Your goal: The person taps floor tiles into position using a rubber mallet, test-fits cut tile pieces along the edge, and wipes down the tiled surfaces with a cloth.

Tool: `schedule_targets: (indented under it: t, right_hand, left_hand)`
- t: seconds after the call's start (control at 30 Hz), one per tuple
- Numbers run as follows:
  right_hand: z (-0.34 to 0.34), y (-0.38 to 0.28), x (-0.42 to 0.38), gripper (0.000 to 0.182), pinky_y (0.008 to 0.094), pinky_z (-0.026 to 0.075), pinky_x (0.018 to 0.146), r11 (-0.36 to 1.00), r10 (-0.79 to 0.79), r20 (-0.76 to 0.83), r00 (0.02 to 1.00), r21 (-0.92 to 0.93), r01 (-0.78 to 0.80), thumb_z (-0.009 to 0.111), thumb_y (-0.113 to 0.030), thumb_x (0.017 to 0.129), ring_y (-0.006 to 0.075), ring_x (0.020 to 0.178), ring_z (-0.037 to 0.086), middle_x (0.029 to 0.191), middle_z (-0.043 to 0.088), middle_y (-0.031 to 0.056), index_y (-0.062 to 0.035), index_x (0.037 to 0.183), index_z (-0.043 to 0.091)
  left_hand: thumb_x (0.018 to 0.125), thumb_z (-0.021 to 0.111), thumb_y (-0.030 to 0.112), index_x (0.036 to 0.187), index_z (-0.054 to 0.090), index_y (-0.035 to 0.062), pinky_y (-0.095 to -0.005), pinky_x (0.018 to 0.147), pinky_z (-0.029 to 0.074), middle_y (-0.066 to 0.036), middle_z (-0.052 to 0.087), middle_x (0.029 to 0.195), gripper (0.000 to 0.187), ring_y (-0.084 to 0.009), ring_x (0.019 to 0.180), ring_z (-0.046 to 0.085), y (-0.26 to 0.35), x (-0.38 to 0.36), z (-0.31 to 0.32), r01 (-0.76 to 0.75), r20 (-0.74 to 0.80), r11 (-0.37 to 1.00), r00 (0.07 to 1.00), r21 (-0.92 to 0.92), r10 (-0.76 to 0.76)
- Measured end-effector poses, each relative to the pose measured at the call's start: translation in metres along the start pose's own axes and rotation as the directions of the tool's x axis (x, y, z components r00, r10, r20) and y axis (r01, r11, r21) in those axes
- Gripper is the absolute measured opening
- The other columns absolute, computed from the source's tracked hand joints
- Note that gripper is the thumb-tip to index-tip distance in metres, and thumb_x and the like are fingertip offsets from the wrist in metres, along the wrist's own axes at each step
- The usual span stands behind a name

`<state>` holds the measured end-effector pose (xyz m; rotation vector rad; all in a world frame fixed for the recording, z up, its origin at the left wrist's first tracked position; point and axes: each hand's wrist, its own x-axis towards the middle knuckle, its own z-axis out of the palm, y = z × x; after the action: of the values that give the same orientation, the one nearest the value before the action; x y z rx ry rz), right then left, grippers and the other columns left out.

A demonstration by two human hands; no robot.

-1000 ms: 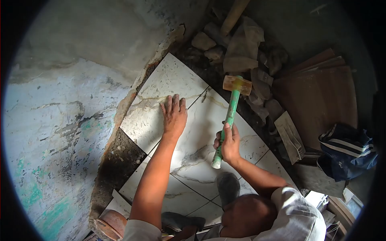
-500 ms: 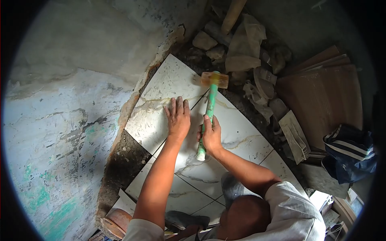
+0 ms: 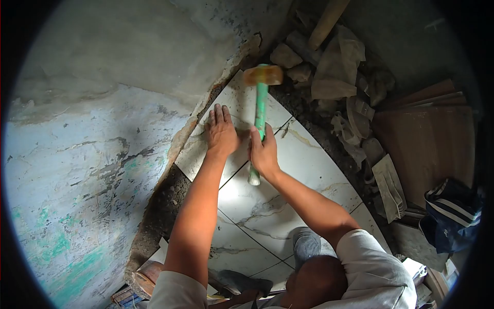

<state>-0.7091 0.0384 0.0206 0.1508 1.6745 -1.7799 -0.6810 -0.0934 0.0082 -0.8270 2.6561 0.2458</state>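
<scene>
My right hand (image 3: pixel 264 153) is wrapped round the green handle of a mallet (image 3: pixel 261 105), whose amber-coloured head is over the far part of a white marbled floor tile (image 3: pixel 195 154). The butt of the handle sticks out below my fist. My left hand (image 3: pixel 222 133) lies flat on the same tile, fingers stretched toward the wall, to the left of the mallet. A dark joint separates this tile from a neighbouring marbled tile (image 3: pixel 309 172) on the right.
A peeling blue and grey wall (image 3: pixel 87 149) runs along the left. Rubble (image 3: pixel 285 55) and a crumpled sheet (image 3: pixel 337 67) lie at the far corner. Brown panels (image 3: pixel 424 149) lean at the right, with a dark blue bag (image 3: pixel 447 221) beside them. Bare soil (image 3: pixel 167 201) borders the tiles.
The mallet has moved away from me, up toward the far corner of the tile, with my right hand still round it. My left hand has shifted forward on the tile. The view has shifted slightly.
</scene>
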Motion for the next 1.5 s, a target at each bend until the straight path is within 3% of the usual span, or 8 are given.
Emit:
schedule_targets:
  t: [0.47, 0.8, 1.1, 1.17, 1.27, 1.4, 1.47, 1.5]
  right_hand:
    - [-0.024, -0.024, 0.014, 0.028, 0.0276, 0.039, 0.040, 0.996, 0.056, 0.006, 0.998, 0.068, -0.056, 0.053, -0.028, 0.099, 0.0112, 0.044, 0.046, 0.060, 0.048, 0.0022, -0.0017, 0.104, 0.046]
    - [-0.199, -0.001, -0.111, 0.029, 0.0245, 0.039, 0.044, 0.940, 0.060, 0.068, 0.996, -0.339, -0.033, 0.060, -0.024, 0.095, 0.0080, 0.049, 0.048, 0.063, 0.051, -0.0001, 0.0007, 0.106, 0.051]
    - [-0.190, -0.018, -0.088, 0.038, 0.0261, 0.041, 0.051, 0.774, -0.103, 0.135, 0.986, -0.611, 0.164, 0.062, -0.025, 0.094, 0.0098, 0.057, 0.048, 0.068, 0.053, 0.0036, 0.0034, 0.112, 0.046]
    - [-0.172, -0.033, -0.070, 0.042, 0.0313, 0.044, 0.053, 0.659, -0.105, 0.122, 0.987, -0.734, 0.161, 0.065, -0.021, 0.091, 0.0145, 0.056, 0.051, 0.069, 0.055, 0.0103, 0.0047, 0.116, 0.044]
    - [-0.174, -0.042, -0.035, 0.042, 0.0431, 0.046, 0.057, 0.231, -0.305, 0.346, 0.887, -0.877, 0.422, 0.066, -0.022, 0.089, 0.0429, 0.060, 0.052, 0.071, 0.057, 0.0224, 0.0029, 0.116, 0.046]
    - [-0.189, -0.076, 0.017, 0.043, 0.0438, 0.050, 0.058, -0.153, -0.303, 0.609, 0.733, -0.791, 0.593, 0.070, -0.029, 0.086, 0.0391, 0.071, 0.063, 0.081, 0.063, 0.0204, -0.0044, 0.118, 0.054]
    - [-0.188, -0.099, 0.038, 0.044, 0.0412, 0.052, 0.058, -0.610, -0.312, 0.911, 0.269, -0.409, 0.679, 0.072, -0.034, 0.083, 0.0328, 0.070, 0.065, 0.085, 0.066, 0.0141, -0.0088, 0.117, 0.058]
    - [-0.186, -0.112, 0.047, 0.044, 0.0412, 0.052, 0.058, -0.627, -0.297, 0.918, 0.263, -0.395, 0.672, 0.072, -0.034, 0.083, 0.0328, 0.070, 0.065, 0.085, 0.066, 0.0141, -0.0088, 0.117, 0.058]
  left_hand:
    - [0.074, 0.066, 0.067, 0.148, 0.020, -0.0047, -0.0459, 0.114, 0.027, -0.025, 0.019, 0.155, 0.113, -0.0392, 0.143, 0.021, -0.002, 0.003, 0.002, -0.033, -0.024, 0.999, 0.999, 0.042, 0.034]
    - [0.081, 0.070, 0.046, 0.144, 0.034, 0.0006, -0.0421, 0.112, 0.032, -0.019, 0.026, 0.154, 0.085, -0.0344, 0.140, 0.029, -0.033, -0.009, -0.007, -0.193, -0.083, 0.978, 0.979, -0.078, 0.187]
    - [0.080, 0.074, 0.015, 0.095, 0.066, -0.0013, -0.0417, 0.083, 0.048, -0.017, 0.066, 0.103, 0.024, -0.0326, 0.097, 0.062, -0.114, -0.174, 0.082, 0.421, -0.248, 0.692, 0.720, -0.587, -0.648]
    - [0.080, 0.075, 0.018, 0.090, 0.067, -0.0009, -0.0393, 0.077, 0.050, -0.015, 0.069, 0.088, 0.022, -0.0297, 0.084, 0.066, -0.117, -0.198, 0.092, 0.547, 0.072, 0.317, 0.574, -0.775, -0.816]
    - [0.082, 0.075, 0.022, 0.080, 0.066, -0.0021, -0.0331, 0.068, 0.049, -0.009, 0.068, 0.075, 0.025, -0.0169, 0.070, 0.062, -0.115, -0.208, 0.109, 0.591, 0.132, 0.274, 0.551, -0.759, -0.824]
    - [0.083, 0.073, 0.031, 0.078, 0.065, -0.0016, -0.0352, 0.068, 0.048, -0.009, 0.065, 0.073, 0.034, -0.0190, 0.069, 0.060, -0.106, -0.197, 0.111, 0.633, 0.209, 0.206, 0.517, -0.746, -0.830]
    - [0.082, 0.073, 0.034, 0.080, 0.066, -0.0001, -0.0376, 0.070, 0.049, -0.013, 0.068, 0.078, 0.035, -0.0250, 0.074, 0.064, -0.102, -0.196, 0.114, 0.662, 0.223, 0.215, 0.511, -0.718, -0.830]
    - [0.082, 0.073, 0.036, 0.081, 0.067, 0.0011, -0.0388, 0.072, 0.049, -0.013, 0.069, 0.081, 0.035, -0.0274, 0.078, 0.065, -0.100, -0.197, 0.113, 0.678, 0.211, 0.243, 0.513, -0.694, -0.832]
